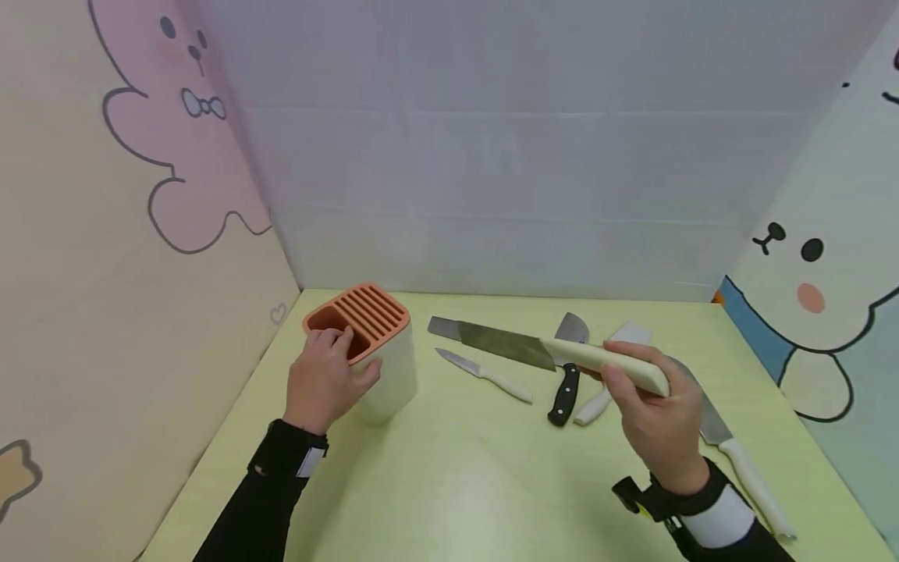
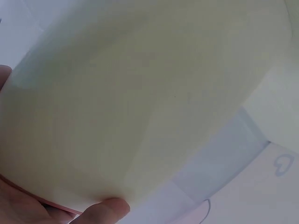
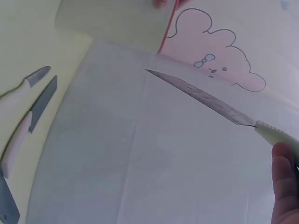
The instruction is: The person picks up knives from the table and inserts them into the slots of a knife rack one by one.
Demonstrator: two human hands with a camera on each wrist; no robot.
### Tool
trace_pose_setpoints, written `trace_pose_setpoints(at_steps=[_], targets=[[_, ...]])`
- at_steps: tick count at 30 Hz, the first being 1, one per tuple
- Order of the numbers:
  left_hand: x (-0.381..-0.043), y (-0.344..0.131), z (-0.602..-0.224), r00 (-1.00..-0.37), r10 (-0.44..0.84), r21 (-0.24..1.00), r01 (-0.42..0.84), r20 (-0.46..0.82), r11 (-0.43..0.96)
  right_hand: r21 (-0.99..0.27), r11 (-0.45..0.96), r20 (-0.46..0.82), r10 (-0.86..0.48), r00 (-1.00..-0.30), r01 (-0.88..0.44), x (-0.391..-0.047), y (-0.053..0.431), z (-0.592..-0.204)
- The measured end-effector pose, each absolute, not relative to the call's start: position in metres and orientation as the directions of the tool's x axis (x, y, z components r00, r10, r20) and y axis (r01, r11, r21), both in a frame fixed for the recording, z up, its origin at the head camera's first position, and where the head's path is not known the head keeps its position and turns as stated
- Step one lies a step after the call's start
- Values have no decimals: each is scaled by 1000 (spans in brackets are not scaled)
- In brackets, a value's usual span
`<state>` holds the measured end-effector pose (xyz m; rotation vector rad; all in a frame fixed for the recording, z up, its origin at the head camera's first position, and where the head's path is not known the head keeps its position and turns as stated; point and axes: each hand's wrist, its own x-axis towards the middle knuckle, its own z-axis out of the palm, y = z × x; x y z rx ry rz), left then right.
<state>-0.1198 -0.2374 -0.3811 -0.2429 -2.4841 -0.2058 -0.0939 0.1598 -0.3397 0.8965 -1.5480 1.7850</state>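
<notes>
My left hand (image 1: 326,378) grips the rim of a white knife block (image 1: 389,378) with an orange slotted top (image 1: 393,308). Its fingers reach into the wide opening and the thumb lies along the outer wall. In the left wrist view the block's pale wall (image 2: 140,93) fills most of the picture. My right hand (image 1: 663,410) holds a kitchen knife (image 1: 506,343) by its pale handle, raised over the table, blade pointing left toward the block. The right wrist view shows its pointed blade (image 3: 201,98) clear of other things.
On the table (image 1: 456,484) lie a small paring knife (image 1: 485,375), another blade (image 1: 442,328) partly hidden behind the raised knife, a black-handled knife (image 1: 564,396), a white-handled one (image 1: 593,407) and a large knife (image 1: 755,480) at right. Printed walls (image 1: 492,172) enclose the table.
</notes>
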Motion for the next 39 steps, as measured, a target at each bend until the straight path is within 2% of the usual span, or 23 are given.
trace_pose_setpoints(at_steps=[4, 9, 13, 16, 21, 24, 30, 39], targets=[[-112, -234, -383, -758, 142, 67, 238, 637, 969, -543, -185, 827, 51, -560, -819, -97, 158, -319], [-106, -230, -383, -713, 166, 42, 265, 682, 963, -511, -108, 855, 34, -517, -853, -102, 152, -295], [-106, -229, -384, -692, 173, 32, 273, 701, 961, -469, -113, 881, 11, -474, -876, -109, 142, -278], [-107, -229, -386, -682, 165, 39, 273, 712, 961, -402, -77, 915, 6, -404, -912, -111, 127, -266], [-109, -228, -389, -675, 146, 59, 271, 723, 961, -227, 56, 973, -41, -229, -972, -113, 97, -248], [-109, -227, -390, -677, 139, 66, 268, 722, 961, -162, 130, 981, -87, -174, -978, -114, 82, -242], [-110, -226, -392, -669, 133, 68, 265, 731, 962, -142, 156, 965, -198, -171, -978, -117, 64, -236], [-110, -225, -393, -664, 131, 64, 260, 736, 963, -156, 182, 942, -267, -202, -971, -120, 49, -237]])
